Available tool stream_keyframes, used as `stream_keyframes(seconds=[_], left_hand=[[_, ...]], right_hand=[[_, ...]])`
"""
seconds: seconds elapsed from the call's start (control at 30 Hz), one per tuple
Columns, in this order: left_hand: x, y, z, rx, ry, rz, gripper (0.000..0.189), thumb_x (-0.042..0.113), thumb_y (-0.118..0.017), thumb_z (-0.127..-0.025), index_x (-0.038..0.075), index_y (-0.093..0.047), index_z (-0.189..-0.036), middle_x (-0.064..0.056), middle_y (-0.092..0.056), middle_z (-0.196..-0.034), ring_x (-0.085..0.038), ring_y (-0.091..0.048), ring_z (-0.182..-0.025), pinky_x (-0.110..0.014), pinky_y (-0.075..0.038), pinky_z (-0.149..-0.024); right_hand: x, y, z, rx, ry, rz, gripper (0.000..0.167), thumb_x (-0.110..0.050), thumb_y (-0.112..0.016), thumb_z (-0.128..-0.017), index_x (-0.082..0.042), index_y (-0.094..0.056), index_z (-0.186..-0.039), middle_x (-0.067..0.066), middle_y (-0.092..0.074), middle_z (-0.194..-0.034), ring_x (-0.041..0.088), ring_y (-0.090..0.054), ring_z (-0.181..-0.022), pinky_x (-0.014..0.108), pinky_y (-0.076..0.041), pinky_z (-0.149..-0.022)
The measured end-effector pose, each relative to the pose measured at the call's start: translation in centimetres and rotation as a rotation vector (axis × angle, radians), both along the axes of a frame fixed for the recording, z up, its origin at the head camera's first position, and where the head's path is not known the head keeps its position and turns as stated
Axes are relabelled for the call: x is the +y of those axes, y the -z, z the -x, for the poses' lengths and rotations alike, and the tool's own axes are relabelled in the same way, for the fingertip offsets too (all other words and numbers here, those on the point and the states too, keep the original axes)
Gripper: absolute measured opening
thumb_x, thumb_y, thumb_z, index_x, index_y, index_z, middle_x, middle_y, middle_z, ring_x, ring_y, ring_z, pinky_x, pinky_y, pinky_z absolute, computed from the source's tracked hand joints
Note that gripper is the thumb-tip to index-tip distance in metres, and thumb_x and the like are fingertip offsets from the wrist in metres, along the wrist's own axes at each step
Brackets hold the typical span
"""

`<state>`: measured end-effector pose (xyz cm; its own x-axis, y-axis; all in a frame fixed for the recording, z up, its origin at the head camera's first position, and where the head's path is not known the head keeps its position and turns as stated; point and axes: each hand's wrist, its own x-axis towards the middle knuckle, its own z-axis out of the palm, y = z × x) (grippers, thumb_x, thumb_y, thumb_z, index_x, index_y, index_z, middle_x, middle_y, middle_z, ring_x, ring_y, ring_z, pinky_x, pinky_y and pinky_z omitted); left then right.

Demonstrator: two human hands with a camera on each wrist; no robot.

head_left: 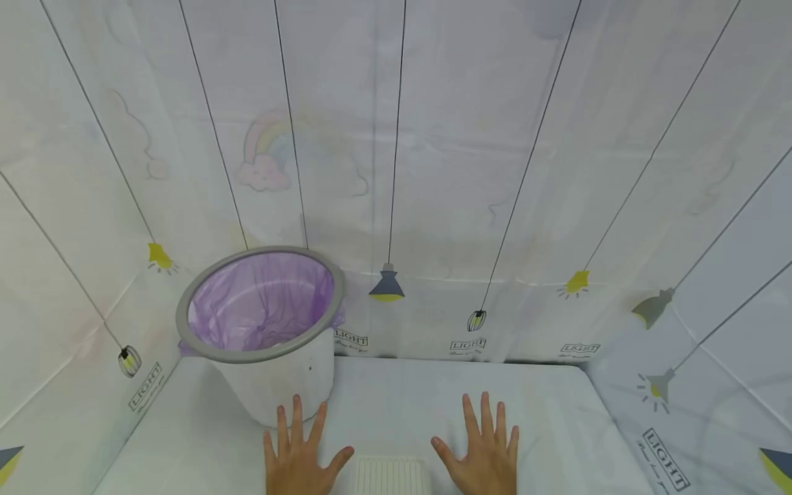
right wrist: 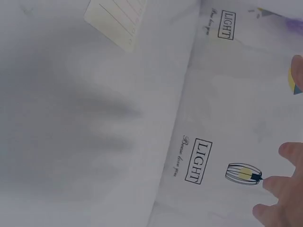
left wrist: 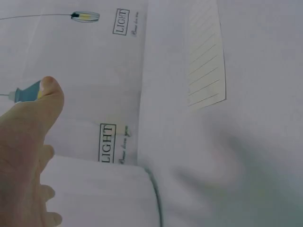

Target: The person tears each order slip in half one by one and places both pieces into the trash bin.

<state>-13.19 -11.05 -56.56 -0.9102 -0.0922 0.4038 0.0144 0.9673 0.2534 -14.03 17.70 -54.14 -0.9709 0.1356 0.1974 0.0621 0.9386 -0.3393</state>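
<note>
Both hands show at the bottom of the head view, fingers spread and straight, holding nothing. The left hand [head_left: 300,457] is nearest to a white bin [head_left: 278,381] with a grey rim and a purple bag lining it. To the right, the right hand [head_left: 485,457] hovers over the white tabletop. Between the two hands lies a pale lined paper pad [head_left: 391,476], cut off by the frame's lower edge. In the left wrist view the thumb and some fingertips of the left hand [left wrist: 23,146] appear; the right wrist view catches several fingertips of the right hand [right wrist: 286,189].
The white table [head_left: 421,392] meets a wall covering [head_left: 433,206] printed with hanging lamps at its back edge. Similar printed sheets close off the left and right sides. The bin stands at the table's back left, close to the wall.
</note>
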Motion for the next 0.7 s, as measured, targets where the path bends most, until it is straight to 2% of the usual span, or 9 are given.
stream_keyframes(seconds=[0.13, 0.27, 0.4, 0.53, 0.63, 0.7], left_hand=[[1.0, 1.2, 0.3, -0.049, 0.027, 0.01, 0.086, 0.083, -0.051, -0.074, 0.033, -0.045, -0.144, -0.015, -0.035, -0.155, -0.046, -0.035, -0.139, -0.073, -0.033, -0.1], [2.3, 2.4, 0.6, -0.124, 0.068, -0.014, 0.084, 0.083, -0.05, -0.075, 0.035, -0.044, -0.144, -0.013, -0.04, -0.153, -0.044, -0.04, -0.136, -0.072, -0.035, -0.099], [3.7, 3.4, 0.7, -0.218, 0.174, -0.115, 0.082, 0.075, -0.057, -0.078, 0.024, -0.047, -0.142, -0.019, -0.05, -0.144, -0.048, -0.049, -0.127, -0.072, -0.039, -0.094], [4.4, 4.6, 1.1, -0.42, 0.313, -0.314, 0.083, 0.062, -0.063, -0.083, 0.008, -0.043, -0.143, -0.031, -0.048, -0.139, -0.057, -0.048, -0.12, -0.074, -0.041, -0.086], [4.6, 5.4, 1.5, -0.537, 0.351, -0.429, 0.082, 0.055, -0.065, -0.086, 0.002, -0.04, -0.143, -0.034, -0.046, -0.139, -0.059, -0.047, -0.119, -0.076, -0.039, -0.085], [4.7, 5.7, 1.5, -0.544, 0.359, -0.459, 0.08, 0.05, -0.067, -0.086, 0.0, -0.04, -0.142, -0.032, -0.048, -0.136, -0.056, -0.048, -0.117, -0.075, -0.04, -0.085]], right_hand=[[-0.2, 0.9, 0.2, 0.041, -0.061, 0.031, 0.093, -0.075, -0.056, -0.079, -0.017, -0.037, -0.15, 0.021, -0.027, -0.158, 0.049, -0.019, -0.144, 0.073, -0.015, -0.108], [-0.8, 2.1, 0.5, 0.085, -0.183, 0.087, 0.083, -0.063, -0.064, -0.081, -0.014, -0.044, -0.145, 0.022, -0.036, -0.153, 0.049, -0.029, -0.14, 0.069, -0.029, -0.106], [-1.8, 3.3, 0.7, -0.032, -0.303, 0.149, 0.07, -0.048, -0.073, -0.082, -0.008, -0.053, -0.136, 0.023, -0.048, -0.144, 0.046, -0.049, -0.128, 0.062, -0.045, -0.096], [-2.6, 4.8, 0.7, -0.185, -0.377, 0.202, 0.06, -0.036, -0.074, -0.083, -0.003, -0.056, -0.13, 0.024, -0.054, -0.135, 0.045, -0.057, -0.116, 0.061, -0.051, -0.084], [-3.0, 5.8, 0.7, -0.223, -0.381, 0.214, 0.055, -0.032, -0.074, -0.084, -0.001, -0.058, -0.126, 0.022, -0.057, -0.129, 0.044, -0.058, -0.112, 0.058, -0.052, -0.082], [-3.2, 6.2, 0.7, -0.216, -0.368, 0.204, 0.052, -0.029, -0.075, -0.083, 0.0, -0.059, -0.123, 0.02, -0.06, -0.124, 0.042, -0.059, -0.109, 0.054, -0.053, -0.082]])
